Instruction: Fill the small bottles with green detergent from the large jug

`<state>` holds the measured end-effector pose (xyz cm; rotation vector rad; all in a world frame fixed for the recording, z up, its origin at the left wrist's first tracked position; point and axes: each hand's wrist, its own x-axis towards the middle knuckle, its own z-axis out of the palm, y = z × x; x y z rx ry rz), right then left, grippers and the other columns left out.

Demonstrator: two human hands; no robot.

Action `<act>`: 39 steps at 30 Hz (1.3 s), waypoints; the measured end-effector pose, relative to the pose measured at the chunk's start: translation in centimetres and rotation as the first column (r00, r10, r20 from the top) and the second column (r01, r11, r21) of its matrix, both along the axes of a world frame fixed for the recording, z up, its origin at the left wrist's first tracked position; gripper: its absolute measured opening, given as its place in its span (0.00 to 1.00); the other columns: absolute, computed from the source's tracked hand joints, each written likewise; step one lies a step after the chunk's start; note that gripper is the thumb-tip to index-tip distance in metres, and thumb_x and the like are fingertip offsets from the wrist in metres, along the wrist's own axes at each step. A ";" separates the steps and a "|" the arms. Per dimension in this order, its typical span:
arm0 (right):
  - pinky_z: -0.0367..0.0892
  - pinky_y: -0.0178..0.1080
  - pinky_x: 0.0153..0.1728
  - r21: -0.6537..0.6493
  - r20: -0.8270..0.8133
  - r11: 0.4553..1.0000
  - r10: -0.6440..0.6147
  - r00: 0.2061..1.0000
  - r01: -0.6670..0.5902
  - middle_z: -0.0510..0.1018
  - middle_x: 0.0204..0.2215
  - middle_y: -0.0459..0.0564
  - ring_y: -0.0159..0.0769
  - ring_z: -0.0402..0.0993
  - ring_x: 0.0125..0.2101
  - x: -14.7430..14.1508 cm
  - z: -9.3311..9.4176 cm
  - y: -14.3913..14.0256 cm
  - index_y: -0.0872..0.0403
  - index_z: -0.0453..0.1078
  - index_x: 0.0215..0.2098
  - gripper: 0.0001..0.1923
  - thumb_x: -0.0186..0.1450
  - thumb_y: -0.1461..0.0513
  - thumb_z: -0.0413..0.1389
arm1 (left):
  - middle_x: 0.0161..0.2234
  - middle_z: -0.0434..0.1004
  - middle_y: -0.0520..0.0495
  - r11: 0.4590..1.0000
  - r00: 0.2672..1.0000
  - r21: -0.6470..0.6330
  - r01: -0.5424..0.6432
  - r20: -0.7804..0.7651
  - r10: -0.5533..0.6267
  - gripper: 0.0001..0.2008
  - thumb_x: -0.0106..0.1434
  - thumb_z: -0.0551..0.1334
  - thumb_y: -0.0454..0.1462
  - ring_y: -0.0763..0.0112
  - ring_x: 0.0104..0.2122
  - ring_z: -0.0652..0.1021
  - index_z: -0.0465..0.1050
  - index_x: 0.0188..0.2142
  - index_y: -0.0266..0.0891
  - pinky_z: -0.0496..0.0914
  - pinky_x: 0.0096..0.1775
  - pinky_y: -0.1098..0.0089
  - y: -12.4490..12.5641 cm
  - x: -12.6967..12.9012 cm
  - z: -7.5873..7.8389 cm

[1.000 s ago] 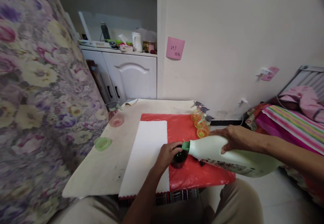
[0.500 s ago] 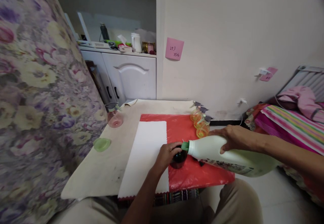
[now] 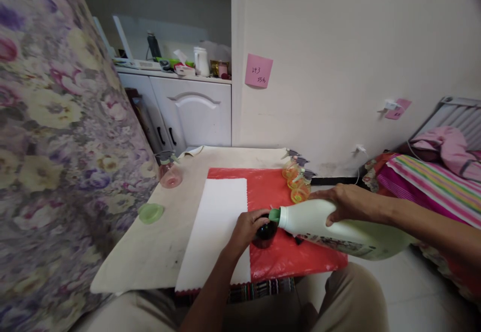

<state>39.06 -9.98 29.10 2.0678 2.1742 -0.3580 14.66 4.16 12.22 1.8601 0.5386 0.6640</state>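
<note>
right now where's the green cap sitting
The green cap lies on the left of the beige table, near its left edge, between the pink spray bottle and the white sheet.

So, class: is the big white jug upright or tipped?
Tipped. The jug lies nearly level in the right hand, its green spout over the dark bottle held by the left hand.

Left hand [image 3: 247, 227] reaches forward from bottom centre, forearm angled up and right, fingers curled closed in a grip, knuckles up. Right hand [image 3: 347, 204] comes in from the right edge, forearm near level, palm down, fingers wrapped over the top in a firm hold.
</note>
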 end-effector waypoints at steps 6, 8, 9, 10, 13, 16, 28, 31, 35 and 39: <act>0.63 0.37 0.31 0.014 0.015 1.000 0.017 1.000 -0.017 0.82 0.34 0.49 0.47 0.78 0.34 -0.2 0.2 0.0 0.45 0.63 0.58 0.35 0.53 0.56 0.63 | 0.42 0.81 0.53 1.000 1.000 0.020 -0.006 -0.023 0.006 0.15 0.59 0.58 0.39 0.65 0.43 0.78 0.77 0.43 0.44 0.69 0.48 0.70 0.0 0.1 0.1; 0.64 0.37 0.31 0.012 0.007 1.000 0.019 1.000 -0.019 0.82 0.35 0.49 0.47 0.78 0.35 -0.1 0.2 0.0 0.45 0.63 0.58 0.35 0.53 0.56 0.63 | 0.42 0.82 0.54 1.000 1.000 0.018 -0.002 -0.021 0.002 0.14 0.59 0.58 0.39 0.66 0.43 0.78 0.77 0.43 0.44 0.69 0.48 0.70 0.0 0.1 0.1; 0.64 0.37 0.31 0.015 0.002 1.000 0.018 1.000 -0.018 0.82 0.35 0.48 0.47 0.78 0.35 -0.1 0.1 0.0 0.44 0.63 0.58 0.35 0.53 0.56 0.63 | 0.42 0.82 0.54 1.000 1.000 0.016 -0.001 -0.022 0.002 0.14 0.59 0.58 0.39 0.66 0.43 0.78 0.77 0.43 0.45 0.69 0.48 0.71 0.0 0.1 0.0; 0.63 0.36 0.31 0.014 -0.001 1.000 0.016 1.000 -0.016 0.82 0.35 0.48 0.47 0.78 0.35 -0.1 0.1 0.0 0.44 0.63 0.58 0.35 0.53 0.56 0.63 | 0.42 0.82 0.54 1.000 1.000 0.012 -0.002 -0.023 0.002 0.14 0.59 0.58 0.39 0.67 0.43 0.78 0.77 0.43 0.45 0.69 0.48 0.71 0.0 0.1 0.0; 0.63 0.36 0.30 0.020 0.010 1.000 0.006 1.000 -0.007 0.82 0.34 0.48 0.46 0.78 0.33 0.0 -0.1 0.1 0.44 0.64 0.58 0.35 0.52 0.56 0.64 | 0.43 0.81 0.54 1.000 1.000 -0.002 -0.007 -0.020 0.007 0.15 0.59 0.58 0.38 0.67 0.43 0.78 0.77 0.44 0.46 0.68 0.48 0.71 0.0 0.1 -0.1; 0.62 0.36 0.30 0.021 0.019 1.000 0.019 1.000 -0.020 0.82 0.33 0.48 0.46 0.78 0.32 0.0 0.0 0.1 0.45 0.64 0.58 0.35 0.53 0.56 0.64 | 0.43 0.81 0.54 1.000 1.000 -0.010 0.001 -0.008 -0.002 0.16 0.59 0.58 0.38 0.67 0.43 0.78 0.77 0.45 0.46 0.69 0.48 0.71 0.0 0.1 -0.1; 0.63 0.36 0.30 -0.008 -0.016 1.000 -0.008 1.000 0.007 0.81 0.33 0.47 0.46 0.78 0.33 -0.5 0.7 -0.1 0.44 0.64 0.58 0.34 0.53 0.58 0.63 | 0.42 0.81 0.53 1.000 1.000 -0.007 0.012 0.003 -0.012 0.15 0.59 0.59 0.39 0.66 0.43 0.78 0.77 0.44 0.45 0.68 0.47 0.71 0.1 0.1 -0.1; 0.63 0.36 0.31 -0.008 -0.020 1.000 -0.006 1.000 0.006 0.82 0.34 0.47 0.46 0.78 0.34 -0.6 0.7 -0.1 0.44 0.64 0.57 0.34 0.53 0.58 0.63 | 0.42 0.81 0.53 1.000 1.000 0.000 0.010 0.004 -0.010 0.14 0.59 0.59 0.40 0.66 0.43 0.78 0.77 0.44 0.44 0.68 0.47 0.71 0.2 0.1 -0.3; 0.64 0.37 0.32 -0.011 -0.015 1.000 -0.020 1.000 0.020 0.82 0.35 0.47 0.47 0.78 0.35 -0.7 0.8 -0.1 0.44 0.65 0.57 0.33 0.53 0.57 0.63 | 0.43 0.81 0.53 1.000 1.000 0.001 -0.003 0.001 0.003 0.14 0.59 0.59 0.41 0.65 0.43 0.78 0.77 0.44 0.44 0.68 0.47 0.71 0.2 0.2 -0.5; 0.65 0.37 0.32 -0.010 -0.027 1.000 -0.014 1.000 0.014 0.82 0.36 0.46 0.47 0.78 0.35 -0.8 1.0 -0.2 0.43 0.66 0.56 0.31 0.53 0.57 0.63 | 0.43 0.81 0.53 1.000 1.000 0.008 0.004 -0.002 -0.004 0.14 0.60 0.59 0.41 0.65 0.44 0.78 0.77 0.44 0.45 0.68 0.48 0.71 0.2 0.2 -0.5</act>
